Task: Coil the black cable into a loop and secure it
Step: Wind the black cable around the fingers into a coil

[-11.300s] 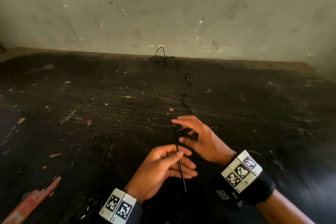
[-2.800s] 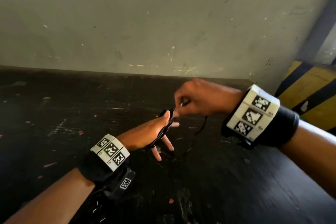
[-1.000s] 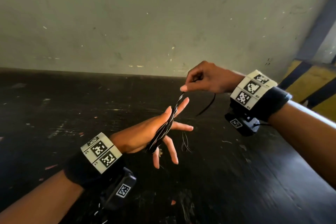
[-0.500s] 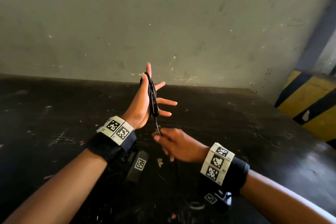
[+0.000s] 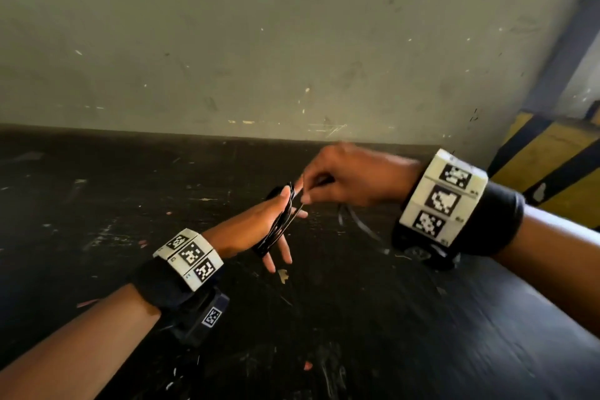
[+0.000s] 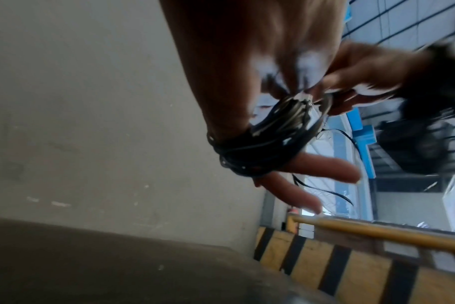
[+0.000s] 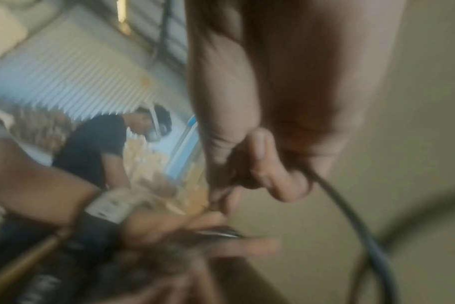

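Observation:
The black cable is wound in several turns round my left hand, which is held out over the table with its fingers straight and spread. The left wrist view shows the coil crossing the palm below the fingers. My right hand hovers just right of the left fingertips and pinches the cable's free strand between thumb and forefinger. A loose tail hangs under the right hand. In the blurred right wrist view the strand runs out of the curled right fingers.
A scuffed black table lies under both hands, with a grey wall behind it. A yellow-and-black striped barrier stands at the right. Another person in a dark shirt shows far off in the right wrist view.
My left hand has dropped from upright to pointing forward over the table. My right hand has risen from below the left wrist to beside the left fingertips, carrying the strand with it.

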